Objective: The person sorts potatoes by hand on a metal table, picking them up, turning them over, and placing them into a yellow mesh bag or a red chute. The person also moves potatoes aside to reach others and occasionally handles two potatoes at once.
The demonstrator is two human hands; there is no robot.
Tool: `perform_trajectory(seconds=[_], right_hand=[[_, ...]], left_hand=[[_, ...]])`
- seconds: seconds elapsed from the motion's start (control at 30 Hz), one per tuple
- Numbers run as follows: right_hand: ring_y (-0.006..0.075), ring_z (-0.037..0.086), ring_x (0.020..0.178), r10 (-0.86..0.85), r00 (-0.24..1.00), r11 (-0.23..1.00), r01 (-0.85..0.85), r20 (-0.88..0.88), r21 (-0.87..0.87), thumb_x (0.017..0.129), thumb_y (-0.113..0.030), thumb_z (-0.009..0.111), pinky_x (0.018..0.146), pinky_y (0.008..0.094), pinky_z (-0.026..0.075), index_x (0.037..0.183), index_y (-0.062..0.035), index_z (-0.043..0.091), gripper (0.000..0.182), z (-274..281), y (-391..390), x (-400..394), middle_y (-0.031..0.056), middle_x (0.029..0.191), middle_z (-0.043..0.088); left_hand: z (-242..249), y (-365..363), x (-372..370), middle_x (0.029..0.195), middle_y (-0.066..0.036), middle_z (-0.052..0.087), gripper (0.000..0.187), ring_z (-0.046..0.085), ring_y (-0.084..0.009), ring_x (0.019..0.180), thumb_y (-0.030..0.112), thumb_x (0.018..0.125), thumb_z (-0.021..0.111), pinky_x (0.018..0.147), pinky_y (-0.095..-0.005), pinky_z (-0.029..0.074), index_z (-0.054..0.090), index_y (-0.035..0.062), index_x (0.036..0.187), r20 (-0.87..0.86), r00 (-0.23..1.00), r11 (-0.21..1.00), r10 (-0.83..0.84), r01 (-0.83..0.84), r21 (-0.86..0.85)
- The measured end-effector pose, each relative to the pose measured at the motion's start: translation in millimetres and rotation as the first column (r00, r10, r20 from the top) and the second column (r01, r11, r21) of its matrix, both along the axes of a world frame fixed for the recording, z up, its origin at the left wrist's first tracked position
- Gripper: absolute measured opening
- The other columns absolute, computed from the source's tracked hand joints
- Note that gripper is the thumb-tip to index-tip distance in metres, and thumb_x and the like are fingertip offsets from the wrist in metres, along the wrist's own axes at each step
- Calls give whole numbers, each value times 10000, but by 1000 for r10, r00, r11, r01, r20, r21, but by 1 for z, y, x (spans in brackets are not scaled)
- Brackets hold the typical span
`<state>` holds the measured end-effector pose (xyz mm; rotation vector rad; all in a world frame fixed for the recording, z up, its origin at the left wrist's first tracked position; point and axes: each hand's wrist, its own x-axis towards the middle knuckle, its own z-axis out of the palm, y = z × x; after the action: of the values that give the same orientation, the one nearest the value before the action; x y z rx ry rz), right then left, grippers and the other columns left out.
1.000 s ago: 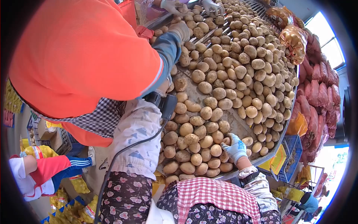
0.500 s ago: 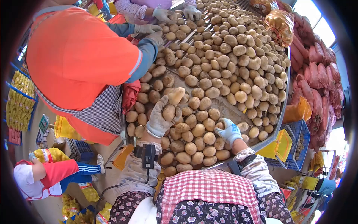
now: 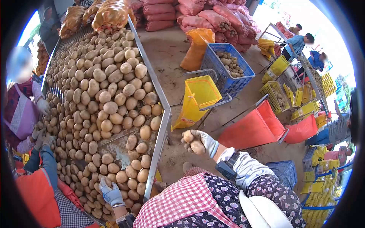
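My left hand (image 3: 198, 142), in a grey glove, is closed around two potatoes. It hangs past the metal rim (image 3: 161, 125) of the sorting table, over the dirt floor. A yellow bag on a wire frame (image 3: 199, 95) stands just beyond it. My right hand (image 3: 110, 192), in a blue glove, rests flat on the heap of potatoes (image 3: 106, 95) at the near end of the table. Its fingers are spread and it grips nothing that I can see. Both wrists carry a black device.
A co-worker in orange (image 3: 34, 193) and another in a pink apron (image 3: 21, 114) work on the table's left side. Right of the table stand a blue crate of potatoes (image 3: 228, 64), orange bags (image 3: 258, 129) and stacked red sacks (image 3: 213, 15). More people are far right.
The view has swung away from the table toward the floor beside it. My left hand has lifted potatoes off the heap and carried them past the rim. My right hand stays on the pile.
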<state>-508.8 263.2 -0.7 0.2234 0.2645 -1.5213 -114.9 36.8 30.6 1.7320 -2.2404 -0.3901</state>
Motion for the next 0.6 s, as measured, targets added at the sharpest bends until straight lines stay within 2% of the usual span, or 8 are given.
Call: perform_trajectory(seconds=[0.17, 0.23, 0.27, 0.37, 0.43, 0.47, 0.53, 0.6], right_hand=[[319, 627, 827, 7, 998, 924, -28, 56, 382, 920, -289, 557, 731, 434, 565, 1064, -9, 581, 316, -55, 116, -7, 189, 993, 622], [303, 630, 758, -75, 982, 740, 173, -175, 650, 876, -280, 580, 620, 390, 573, 977, -22, 593, 277, -34, 123, -38, 183, 901, 629], [300, 630, 752, -189, 982, 858, 179, -27, 481, 860, -268, 587, 608, 395, 578, 985, -19, 585, 279, -51, 132, -85, 180, 892, 626], [341, 620, 845, -749, 617, 566, 786, -241, 249, 882, -528, 549, 747, 453, 581, 1086, 25, 546, 589, 53, 104, -190, 175, 947, 592], [429, 592, 1002, -858, 333, 286, 942, -390, 176, 873, -573, 550, 813, 514, 561, 1287, -1, 414, 719, 92, 92, -245, 237, 1388, 379], [452, 571, 1079, -849, 254, 186, 964, -464, 188, 886, -534, 558, 820, 520, 557, 1368, -41, 346, 722, 113, 77, -246, 203, 1507, 224], [421, 567, 1124, -729, 428, 505, 863, -534, 3, 908, -479, 565, 811, 492, 562, 1447, -93, 287, 719, 109, 69, -239, 191, 1411, 409], [402, 558, 1149, -469, 709, 871, 470, -527, -143, 922, -491, 536, 840, 489, 547, 1437, -92, 330, 683, 83, 40, -194, 193, 1341, 500]], left_hand=[[-2, -5, -21, 1200, -217, 517, 474, 550, -378, 1067, 114, 820, 621, 912, -419, 472, 513, 38, 1275, 97, 994, 997, 45, -38, -73], [4, -2, -31, 1208, -217, 513, 478, 553, -377, 1069, 120, 824, 623, 900, -427, 479, 510, 49, 1283, 159, 980, 993, 115, -109, -48], [4, -2, -32, 1223, -216, 508, 481, 547, -381, 1087, 122, 829, 625, 904, -433, 476, 506, 54, 1290, 177, 978, 993, 114, -107, -50], [6, -1, -39, 1226, -213, 499, 488, 543, -384, 1092, 122, 834, 622, 901, -439, 477, 494, 57, 1300, 198, 970, 989, 144, -135, -61], [1, -3, -36, 1231, -215, 524, 494, 552, -368, 1107, 128, 843, 625, 924, -418, 474, 481, 50, 1309, 210, 964, 986, 164, -151, -75], [-1, -5, -34, 1225, -201, 545, 471, 561, -335, 1105, 121, 859, 617, 933, -398, 472, 480, 36, 1302, -24, 986, 984, 167, -169, -59], [-5, -4, -39, 1210, -163, 578, 408, 569, -261, 1092, 105, 895, 594, 943, -350, 466, 487, 7, 1277, -495, 849, 981, 186, -189, 46], [13, 6, -69, 1169, -97, 586, 319, 559, -180, 1051, 98, 941, 559, 932, -292, 464, 505, -17, 1233, -804, 576, 989, 146, -74, 127]])
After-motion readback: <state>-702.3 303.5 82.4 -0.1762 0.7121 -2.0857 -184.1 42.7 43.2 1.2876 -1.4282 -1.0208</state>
